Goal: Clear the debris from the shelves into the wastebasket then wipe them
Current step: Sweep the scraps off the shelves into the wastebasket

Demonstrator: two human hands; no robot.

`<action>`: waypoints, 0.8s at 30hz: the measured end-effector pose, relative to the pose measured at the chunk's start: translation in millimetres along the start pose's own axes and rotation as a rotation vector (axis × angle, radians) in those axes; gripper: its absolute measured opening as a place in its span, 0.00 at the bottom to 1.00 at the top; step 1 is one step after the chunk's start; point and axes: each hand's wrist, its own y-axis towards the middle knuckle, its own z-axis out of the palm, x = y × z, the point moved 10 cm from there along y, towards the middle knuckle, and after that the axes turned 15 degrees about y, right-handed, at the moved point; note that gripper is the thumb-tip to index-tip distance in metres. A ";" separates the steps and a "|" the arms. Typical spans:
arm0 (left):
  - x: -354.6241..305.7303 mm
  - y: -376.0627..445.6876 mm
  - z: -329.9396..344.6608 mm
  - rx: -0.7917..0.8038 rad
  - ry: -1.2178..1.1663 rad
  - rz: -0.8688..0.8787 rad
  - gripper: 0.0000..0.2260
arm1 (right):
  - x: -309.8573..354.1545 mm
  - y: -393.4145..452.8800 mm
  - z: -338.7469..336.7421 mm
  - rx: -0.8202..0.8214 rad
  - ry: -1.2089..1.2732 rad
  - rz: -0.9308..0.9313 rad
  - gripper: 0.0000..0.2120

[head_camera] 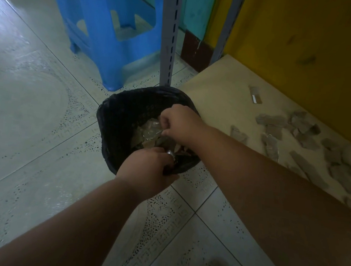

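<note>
1. Holding both hands over the wastebasket [115, 131], we have the left hand [146, 168] gripping its near rim, fingers curled over the black liner.
2. Our right hand [181, 125] hangs over the opening with fingers curled in loosely; whether it pinches a scrap we cannot tell, as the knuckles hide the fingertips.
3. Scraps and clear crumpled film already lie inside the basket, which stands on the floor just beside the shelf [215, 98].
4. Most of the debris [297, 133] remains scattered along the shelf near the yellow back panel [305, 48].
5. We judge these grey pieces light, thin and fairly stiff, like torn card, likely to slide on the smooth board.
6. Sweeping them together with a flat palm, then scooping from beneath the pile's edges, looks easier than pinching each piece.
</note>
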 end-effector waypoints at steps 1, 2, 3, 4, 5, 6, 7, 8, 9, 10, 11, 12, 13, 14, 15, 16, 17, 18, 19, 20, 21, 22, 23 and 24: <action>0.3 -0.9 -0.6 -0.004 -0.001 0.004 0.08 | 0.8 0.4 0.2 -0.004 -0.019 0.000 0.06; 0.7 -1.6 -0.5 -0.006 0.001 0.008 0.08 | 1.8 1.0 0.9 -0.001 -0.038 0.001 0.07; 0.9 -2.5 -0.3 -0.004 0.002 0.014 0.09 | 3.2 1.5 2.3 0.011 -0.049 0.004 0.08; 1.2 -3.2 0.2 0.001 0.004 0.019 0.09 | 4.5 2.6 5.0 0.027 -0.053 0.009 0.08; 1.6 -3.6 0.5 0.004 0.005 0.023 0.09 | 6.3 3.3 7.6 0.037 -0.056 0.008 0.09; 2.3 -3.8 0.7 0.004 0.004 0.023 0.10 | 8.1 4.4 11.1 0.045 -0.063 0.007 0.09; 2.6 -3.6 0.6 0.000 0.001 0.025 0.10 | 9.0 4.5 14.7 0.055 -0.077 0.010 0.10; 2.8 -3.5 0.7 -0.003 0.001 0.028 0.11 | 8.6 4.6 19.1 0.073 -0.092 0.022 0.09; 3.5 -4.0 1.4 -0.002 0.001 0.028 0.11 | 9.5 3.9 22.5 0.089 -0.106 0.027 0.08; 4.1 -4.5 2.0 0.003 0.000 0.027 0.11 | 10.8 2.2 24.4 0.100 -0.112 0.025 0.07; 4.6 -5.1 2.3 0.004 0.000 0.027 0.11 | 11.5 0.1 24.2 0.102 -0.102 0.020 0.06; 4.9 -5.4 2.4 0.003 0.002 0.027 0.11 | 11.1 -2.0 22.1 0.096 -0.087 0.015 0.04; 4.7 -6.0 2.2 0.003 0.006 0.028 0.11 | 11.3 -4.8 18.1 0.084 -0.082 0.010 0.02; 4.3 -6.3 2.0 0.006 0.011 0.029 0.11 | 10.7 -7.1 14.0 0.071 -0.085 0.008 0.04; 3.7 -6.4 1.2 0.006 0.015 0.030 0.11 | 9.5 -9.1 10.6 0.065 -0.093 0.009 0.04; 3.2 -6.3 0.6 0.008 0.020 0.029 0.12 | 7.3 -9.8 8.8 0.067 -0.099 0.015 0.03; 2.4 -6.1 -0.4 0.009 0.023 0.030 0.12 | 5.6 -11.3 6.4 0.068 -0.096 0.016 0.04; 1.6 -5.7 -0.8 0.011 0.025 0.031 0.12 | 4.2 -12.9 2.3 0.063 -0.082 0.013 0.06; 0.8 -5.6 -1.5 0.011 0.025 0.034 0.11 | 1.2 -14.7 -5.7 0.035 -0.057 0.012 0.07; 0.1 -5.6 -2.0 0.014 0.021 0.036 0.11 | -4.3 -16.9 -17.8 -0.022 -0.029 0.015 0.06; -0.6 -5.5 -2.3 0.016 0.017 0.038 0.11 | -11.6 -20.2 -32.6 -0.096 -0.011 0.020 0.05; -1.2 -5.2 -2.3 0.018 0.015 0.037 0.11 | -22.3 -24.4 -48.4 -0.179 -0.005 0.029 0.04; -1.9 -5.0 -2.6 0.018 0.013 0.034 0.11 | -36.6 -29.3 -63.0 -0.257 -0.007 0.048 0.05; -2.7 -4.6 -2.8 0.018 0.012 0.032 0.10 | -53.7 -34.9 -74.7 -0.321 -0.015 0.078 0.07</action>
